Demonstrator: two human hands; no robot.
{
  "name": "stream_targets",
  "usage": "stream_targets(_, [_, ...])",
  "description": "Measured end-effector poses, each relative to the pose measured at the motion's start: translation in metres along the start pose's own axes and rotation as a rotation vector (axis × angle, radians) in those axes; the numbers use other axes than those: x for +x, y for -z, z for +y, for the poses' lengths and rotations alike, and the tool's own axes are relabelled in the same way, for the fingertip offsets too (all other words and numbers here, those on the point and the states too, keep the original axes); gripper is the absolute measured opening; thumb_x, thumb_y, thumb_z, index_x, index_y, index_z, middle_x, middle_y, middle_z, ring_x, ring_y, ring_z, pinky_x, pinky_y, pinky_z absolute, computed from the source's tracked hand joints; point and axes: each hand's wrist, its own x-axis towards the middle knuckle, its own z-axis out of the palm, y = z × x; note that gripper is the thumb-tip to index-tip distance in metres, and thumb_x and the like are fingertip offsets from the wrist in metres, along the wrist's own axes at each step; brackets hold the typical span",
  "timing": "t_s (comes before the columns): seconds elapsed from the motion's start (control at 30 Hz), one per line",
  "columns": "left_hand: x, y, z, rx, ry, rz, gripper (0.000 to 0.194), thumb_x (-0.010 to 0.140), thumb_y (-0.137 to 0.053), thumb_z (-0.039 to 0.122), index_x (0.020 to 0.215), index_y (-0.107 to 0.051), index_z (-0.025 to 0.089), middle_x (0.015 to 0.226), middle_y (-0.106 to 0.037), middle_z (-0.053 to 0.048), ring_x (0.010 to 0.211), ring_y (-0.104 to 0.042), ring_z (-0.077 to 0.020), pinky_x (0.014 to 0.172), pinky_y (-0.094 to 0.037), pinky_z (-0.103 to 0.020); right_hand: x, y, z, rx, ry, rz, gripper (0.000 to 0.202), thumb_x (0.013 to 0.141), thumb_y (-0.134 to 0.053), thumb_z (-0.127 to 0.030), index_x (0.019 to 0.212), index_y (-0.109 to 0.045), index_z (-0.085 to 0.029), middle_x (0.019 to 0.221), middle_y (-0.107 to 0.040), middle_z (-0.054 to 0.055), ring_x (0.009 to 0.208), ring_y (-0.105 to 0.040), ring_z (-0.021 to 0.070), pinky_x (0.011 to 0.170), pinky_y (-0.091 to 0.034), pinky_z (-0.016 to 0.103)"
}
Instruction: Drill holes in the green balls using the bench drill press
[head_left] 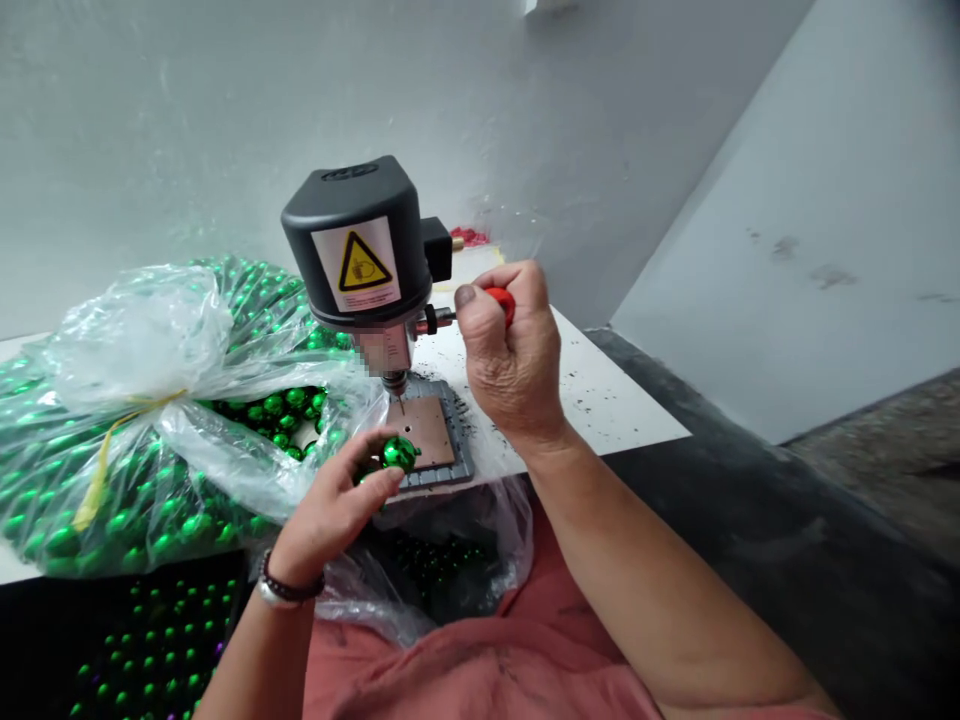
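Note:
Between the thumb and fingers of my left hand is a shiny green bauble, held just in front of the drill press base plate. My right hand is wrapped round the red knob of the feed lever on the drill press. The drill bit points down above the copper-coloured plate, near a small dark hole. A warning label with a yellow triangle is stuck on the black motor housing.
A large clear plastic bag full of green baubles lies on the left of the white table. An open plastic bag with green baubles sits at my lap. More baubles are at lower left. Dark shavings surround the base.

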Motion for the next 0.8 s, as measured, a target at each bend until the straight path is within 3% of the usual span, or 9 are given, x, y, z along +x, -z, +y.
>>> stream_targets(0.1, [0.01,-0.008,-0.012,0.344,-0.026,0.057,0.044,0.076,-0.062,0.036,0.117,-0.06,0.021,0.11,-0.067,-0.006,0.103,-0.059,-0.022,0.09,-0.046,-0.033,0.0,0.001,0.0,0.001,0.008,-0.022,0.021,0.085,-0.045,-0.039,0.079,-0.045,-0.018,0.064,-0.041,-0.007,0.054,-0.04,0.0002,0.051,-0.038,0.015])
stream_targets(0.27, [0.043,-0.006,-0.029,0.596,0.026,0.219,0.041,0.076,-0.056,0.031,0.113,-0.057,0.015,0.111,-0.066,-0.01,0.105,-0.06,-0.0224,0.092,-0.044,-0.034,0.001,0.003,0.001,-0.014,0.017,-0.042,0.02,0.086,-0.046,-0.038,0.081,-0.044,-0.019,0.063,-0.04,-0.007,0.053,-0.04,0.0005,0.052,-0.041,0.015])
stream_targets(0.47, [0.061,-0.002,-0.031,0.616,0.045,0.102,0.035,0.076,-0.055,0.033,0.107,-0.061,0.017,0.104,-0.069,-0.007,0.096,-0.063,-0.0211,0.085,-0.048,-0.031,0.001,0.005,0.0,-0.06,0.005,-0.068,0.021,0.087,-0.043,-0.041,0.082,-0.044,-0.02,0.065,-0.04,-0.006,0.054,-0.041,0.002,0.053,-0.043,0.017])
stream_targets(0.67, [0.064,-0.009,-0.016,0.707,0.092,0.071,0.038,0.075,-0.057,0.032,0.109,-0.066,0.02,0.096,-0.072,-0.003,0.087,-0.064,-0.0197,0.078,-0.047,-0.028,0.0,0.006,0.0,-0.058,-0.015,-0.081,0.022,0.088,-0.042,-0.041,0.083,-0.045,-0.02,0.069,-0.042,-0.004,0.061,-0.045,0.0031,0.056,-0.044,0.017])
stream_targets(0.8, [0.07,-0.012,-0.019,0.687,0.083,0.066,0.044,0.074,-0.06,0.036,0.114,-0.066,0.018,0.099,-0.072,-0.004,0.089,-0.064,-0.0204,0.08,-0.047,-0.029,0.0,0.006,0.001,-0.034,-0.013,-0.079,0.023,0.087,-0.042,-0.042,0.083,-0.045,-0.02,0.07,-0.042,-0.004,0.06,-0.043,0.0026,0.055,-0.043,0.017])
